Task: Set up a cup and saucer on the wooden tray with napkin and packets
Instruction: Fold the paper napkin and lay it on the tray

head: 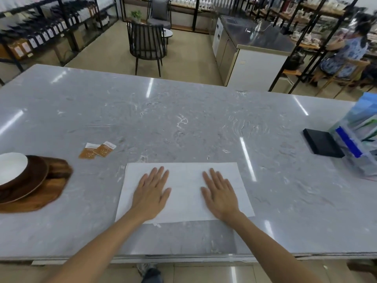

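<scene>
You're pressing on a matt white paper napkin (184, 193), lying on a glossy, polished grey marble-look counter (183, 123). Wooden tray (47, 193) is showing smooth brown grain; the packets (97, 150) are looking like matt paper.

White napkin (184, 193) flat on counter, two brown packets (97, 150) beyond.

A grey marbled counter (183, 119) fills the foreground, its polished top catching streaks of ceiling light. Beyond it lies a beige floor (187, 56). A black slatted chair (145, 46) stands near a small round table (168, 34), with a grey cushioned chair (159, 11) behind. Dark metal shelving (40, 31) lines the left side, and more shelves (318, 15) stand at the right. A steel-topped cabinet (251, 52) sits right of centre, and a person (344, 52) sits beyond it.
</scene>
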A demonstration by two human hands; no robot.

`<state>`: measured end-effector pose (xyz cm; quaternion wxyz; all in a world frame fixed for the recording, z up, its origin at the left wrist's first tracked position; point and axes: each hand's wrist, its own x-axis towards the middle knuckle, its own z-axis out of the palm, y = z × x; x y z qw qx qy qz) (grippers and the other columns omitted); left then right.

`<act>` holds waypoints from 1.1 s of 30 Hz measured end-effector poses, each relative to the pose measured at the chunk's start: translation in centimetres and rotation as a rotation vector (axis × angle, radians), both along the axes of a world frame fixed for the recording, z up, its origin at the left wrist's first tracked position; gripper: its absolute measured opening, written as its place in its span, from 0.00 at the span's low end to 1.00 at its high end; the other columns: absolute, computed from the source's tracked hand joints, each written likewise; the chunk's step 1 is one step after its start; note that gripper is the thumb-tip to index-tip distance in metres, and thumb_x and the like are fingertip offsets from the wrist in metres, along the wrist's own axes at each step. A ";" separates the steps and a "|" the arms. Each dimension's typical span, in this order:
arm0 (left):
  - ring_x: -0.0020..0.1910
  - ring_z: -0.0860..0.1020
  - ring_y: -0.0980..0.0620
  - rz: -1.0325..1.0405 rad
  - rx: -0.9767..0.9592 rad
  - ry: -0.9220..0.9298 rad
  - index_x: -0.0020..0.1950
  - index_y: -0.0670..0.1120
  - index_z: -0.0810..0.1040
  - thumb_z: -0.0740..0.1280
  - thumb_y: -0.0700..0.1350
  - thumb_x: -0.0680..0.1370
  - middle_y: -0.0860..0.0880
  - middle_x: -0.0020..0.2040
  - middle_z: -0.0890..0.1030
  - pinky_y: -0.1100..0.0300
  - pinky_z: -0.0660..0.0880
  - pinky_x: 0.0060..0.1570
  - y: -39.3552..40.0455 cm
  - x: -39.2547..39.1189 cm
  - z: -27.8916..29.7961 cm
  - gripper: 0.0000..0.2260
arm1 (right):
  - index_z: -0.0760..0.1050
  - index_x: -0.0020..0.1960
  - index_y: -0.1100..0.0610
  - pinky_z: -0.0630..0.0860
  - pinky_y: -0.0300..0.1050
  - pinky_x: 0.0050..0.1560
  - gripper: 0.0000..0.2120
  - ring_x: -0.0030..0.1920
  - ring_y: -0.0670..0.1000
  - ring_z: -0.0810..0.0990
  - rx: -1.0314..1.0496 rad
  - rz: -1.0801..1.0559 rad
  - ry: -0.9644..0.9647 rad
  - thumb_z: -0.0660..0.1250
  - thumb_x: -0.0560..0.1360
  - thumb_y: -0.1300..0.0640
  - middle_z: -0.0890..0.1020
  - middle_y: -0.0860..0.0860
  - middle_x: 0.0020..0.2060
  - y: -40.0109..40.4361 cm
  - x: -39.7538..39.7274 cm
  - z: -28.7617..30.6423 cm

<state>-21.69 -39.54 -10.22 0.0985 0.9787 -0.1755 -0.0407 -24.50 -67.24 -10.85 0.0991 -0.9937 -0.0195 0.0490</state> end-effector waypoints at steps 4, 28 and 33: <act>0.83 0.46 0.49 0.065 0.036 -0.009 0.83 0.48 0.47 0.30 0.68 0.76 0.50 0.83 0.46 0.50 0.47 0.80 4.0 0.2 -0.3 0.40 | 0.43 0.83 0.45 0.47 0.55 0.81 0.30 0.83 0.52 0.46 -0.086 -0.175 0.028 0.43 0.84 0.38 0.46 0.47 0.83 -6.9 -1.4 0.4; 0.82 0.46 0.53 -0.074 -0.064 0.062 0.81 0.44 0.51 0.36 0.64 0.81 0.50 0.82 0.50 0.62 0.42 0.79 10.7 -11.6 0.2 0.35 | 0.77 0.69 0.61 0.72 0.67 0.69 0.18 0.73 0.67 0.71 0.110 -0.326 -0.267 0.63 0.82 0.57 0.76 0.62 0.71 -1.7 -11.9 1.3; 0.78 0.63 0.49 -0.102 -0.083 0.001 0.76 0.40 0.68 0.40 0.64 0.81 0.46 0.78 0.65 0.51 0.62 0.76 11.0 -13.4 1.4 0.38 | 0.80 0.64 0.61 0.76 0.62 0.65 0.15 0.66 0.64 0.78 0.321 0.023 -0.304 0.68 0.78 0.61 0.81 0.60 0.65 8.3 -13.1 2.6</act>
